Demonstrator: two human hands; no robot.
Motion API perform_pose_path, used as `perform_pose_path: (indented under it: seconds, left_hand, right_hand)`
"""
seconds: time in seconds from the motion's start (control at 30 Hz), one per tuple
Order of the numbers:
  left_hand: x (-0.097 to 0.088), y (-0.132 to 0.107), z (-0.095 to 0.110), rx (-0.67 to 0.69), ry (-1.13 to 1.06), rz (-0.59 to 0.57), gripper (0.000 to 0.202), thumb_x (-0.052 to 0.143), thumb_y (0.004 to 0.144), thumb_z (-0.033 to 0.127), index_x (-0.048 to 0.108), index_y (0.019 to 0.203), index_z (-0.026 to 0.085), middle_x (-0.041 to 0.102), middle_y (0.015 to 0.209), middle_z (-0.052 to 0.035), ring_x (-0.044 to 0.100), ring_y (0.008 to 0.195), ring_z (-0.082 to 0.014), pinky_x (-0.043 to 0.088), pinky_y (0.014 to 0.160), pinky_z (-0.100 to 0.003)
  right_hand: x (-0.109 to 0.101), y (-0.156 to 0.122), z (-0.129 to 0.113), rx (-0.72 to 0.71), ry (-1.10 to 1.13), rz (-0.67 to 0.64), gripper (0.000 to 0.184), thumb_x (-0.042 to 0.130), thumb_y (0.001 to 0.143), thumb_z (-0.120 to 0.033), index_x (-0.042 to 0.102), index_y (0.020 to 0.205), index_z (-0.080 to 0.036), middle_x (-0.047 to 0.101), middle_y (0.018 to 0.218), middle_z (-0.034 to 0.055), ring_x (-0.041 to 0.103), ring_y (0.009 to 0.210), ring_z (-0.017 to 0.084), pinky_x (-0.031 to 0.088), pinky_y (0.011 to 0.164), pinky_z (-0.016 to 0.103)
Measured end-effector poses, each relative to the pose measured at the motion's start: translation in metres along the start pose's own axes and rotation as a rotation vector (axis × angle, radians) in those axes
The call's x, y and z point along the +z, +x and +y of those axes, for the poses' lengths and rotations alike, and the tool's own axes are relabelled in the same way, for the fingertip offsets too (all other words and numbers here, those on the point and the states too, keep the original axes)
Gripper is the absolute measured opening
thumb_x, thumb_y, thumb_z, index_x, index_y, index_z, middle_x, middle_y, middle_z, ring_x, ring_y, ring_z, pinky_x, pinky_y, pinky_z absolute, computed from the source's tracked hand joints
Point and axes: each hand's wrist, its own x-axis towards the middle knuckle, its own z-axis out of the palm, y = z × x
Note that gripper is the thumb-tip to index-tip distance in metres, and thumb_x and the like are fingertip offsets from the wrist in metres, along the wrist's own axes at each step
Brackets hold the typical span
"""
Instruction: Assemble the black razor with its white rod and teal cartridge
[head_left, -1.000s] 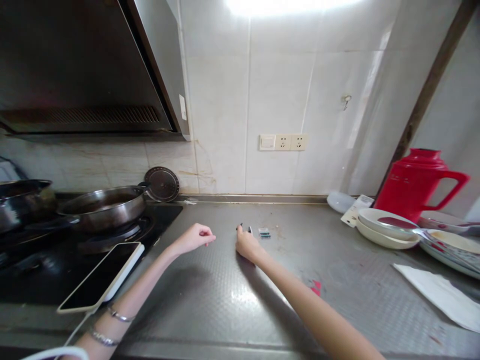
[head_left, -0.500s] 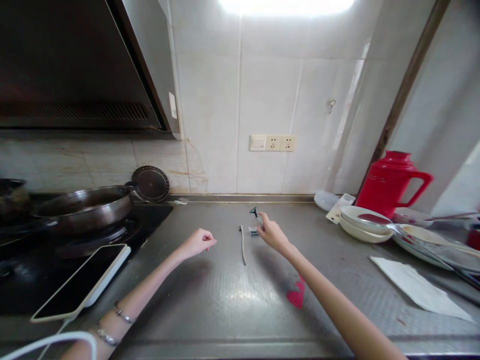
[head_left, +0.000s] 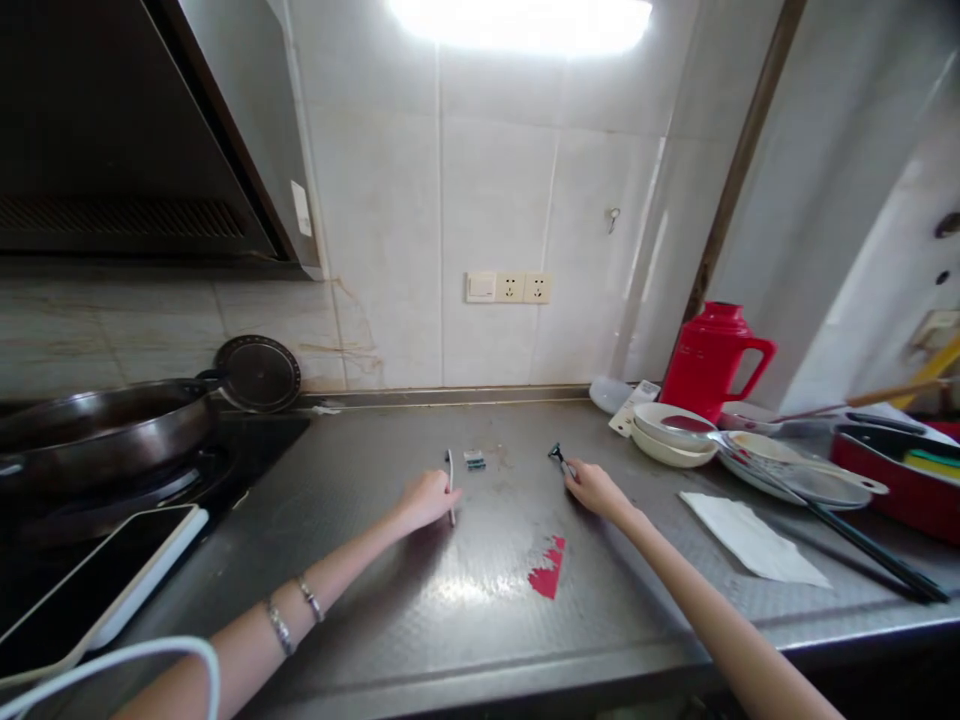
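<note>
My left hand point(head_left: 429, 498) is closed, its thumb and fingers on a slim white stick-like handle point(head_left: 451, 515) with a dark upper end, which lies on the steel counter. Farther right, my right hand point(head_left: 598, 490) grips a small razor point(head_left: 556, 455) by its handle. The razor's dark head points up and left, low over the counter or resting on it; I cannot tell which. Between the hands, toward the wall, lies a small clear piece with dark strips point(head_left: 475, 461). Nearer me is a jagged red patch point(head_left: 548, 572).
A pan point(head_left: 112, 430) and a phone point(head_left: 97, 590) occupy the left side by the stove; a white cable point(head_left: 150, 648) loops below. Stacked bowls point(head_left: 671, 450), a red thermos jug point(head_left: 709, 360), a white paper sheet point(head_left: 750, 540) and utensils stand or lie at right.
My left hand has moved right onto the white handle. My right hand has carried the razor right and toward me, away from the small clear piece. The view has turned rightward.
</note>
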Motion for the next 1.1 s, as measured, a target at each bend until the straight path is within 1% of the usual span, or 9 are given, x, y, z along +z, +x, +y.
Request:
perform_pose_path:
  seconds: [0.13,0.37,0.6,0.7,0.8,0.9,0.97,1.03,1.1]
  left_hand:
    - [0.001,0.006,0.009,-0.048,0.066,-0.033,0.031,0.045,0.077,0.036,0.068,0.078,0.015,0.068,0.089,-0.014,0.064,0.082,-0.0245,0.043,0.064,-0.028]
    - [0.004,0.009,0.01,-0.048,0.099,-0.041,0.027,0.046,0.074,0.028,0.068,0.079,0.013,0.068,0.088,-0.0166,0.064,0.085,-0.0273,0.045,0.065,-0.03]
    - [0.008,0.004,0.007,-0.04,0.092,-0.049,0.026,0.046,0.075,0.025,0.068,0.076,0.012,0.068,0.08,-0.0155,0.065,0.078,-0.0224,0.043,0.06,-0.025]
    - [0.009,0.001,0.009,-0.02,0.083,-0.019,0.029,0.044,0.078,0.025,0.068,0.077,0.011,0.068,0.081,-0.0157,0.065,0.077,-0.0215,0.042,0.06,-0.024]
    - [0.011,-0.002,0.018,0.048,0.078,0.037,0.033,0.04,0.08,0.027,0.068,0.077,0.011,0.068,0.08,-0.0167,0.065,0.077,-0.0231,0.043,0.062,-0.027]
    - [0.01,-0.006,0.034,0.122,0.086,0.076,0.035,0.038,0.082,0.028,0.069,0.079,0.011,0.068,0.082,-0.0176,0.065,0.08,-0.0249,0.044,0.067,-0.03]
    - [0.009,-0.008,0.047,0.137,0.09,0.081,0.034,0.038,0.083,0.027,0.068,0.081,0.011,0.068,0.084,-0.0181,0.064,0.084,-0.0259,0.045,0.07,-0.031]
    - [0.006,-0.007,0.058,0.149,0.083,0.073,0.033,0.038,0.083,0.025,0.068,0.085,0.011,0.067,0.086,-0.0187,0.064,0.086,-0.0266,0.045,0.072,-0.033]
    - [0.004,-0.006,0.069,0.167,0.077,0.066,0.032,0.037,0.083,0.022,0.067,0.089,0.011,0.066,0.089,-0.0194,0.063,0.089,-0.027,0.045,0.074,-0.033]
  right_hand:
    - [-0.001,0.0,0.0,0.016,-0.01,-0.015,0.031,0.043,0.082,-0.022,0.058,0.108,-0.012,0.067,0.096,0.0159,0.061,0.091,0.022,0.037,0.072,0.024]
    - [-0.004,0.003,-0.004,0.031,-0.02,-0.031,0.027,0.046,0.08,-0.024,0.062,0.098,-0.012,0.066,0.095,0.0167,0.062,0.089,0.024,0.039,0.071,0.026]
    - [-0.028,0.008,-0.014,-0.039,0.029,0.023,0.03,0.045,0.08,-0.022,0.066,0.097,-0.011,0.068,0.086,0.0137,0.062,0.083,0.022,0.039,0.07,0.024]
    - [-0.036,0.009,-0.034,-0.11,0.075,0.045,0.032,0.044,0.08,-0.023,0.066,0.1,-0.012,0.069,0.082,0.0102,0.062,0.078,0.02,0.039,0.069,0.023]
    - [-0.034,0.007,-0.066,-0.181,0.138,0.061,0.034,0.044,0.081,-0.029,0.067,0.101,-0.013,0.069,0.076,0.007,0.062,0.072,0.017,0.039,0.065,0.021]
    - [-0.028,0.003,-0.1,-0.232,0.185,0.082,0.038,0.043,0.083,-0.04,0.071,0.081,-0.014,0.068,0.066,0.0077,0.06,0.063,0.016,0.036,0.057,0.022]
    - [-0.024,0.002,-0.117,-0.234,0.186,0.092,0.043,0.043,0.083,-0.044,0.07,0.07,-0.013,0.067,0.063,0.0087,0.058,0.06,0.015,0.033,0.054,0.022]
    - [-0.021,0.002,-0.127,-0.22,0.168,0.072,0.043,0.043,0.083,-0.041,0.069,0.065,-0.012,0.067,0.062,0.0091,0.057,0.058,0.014,0.03,0.052,0.022]
    - [-0.019,0.004,-0.131,-0.2,0.149,0.047,0.04,0.042,0.083,-0.034,0.068,0.063,-0.011,0.067,0.063,0.0094,0.056,0.058,0.012,0.028,0.05,0.021]
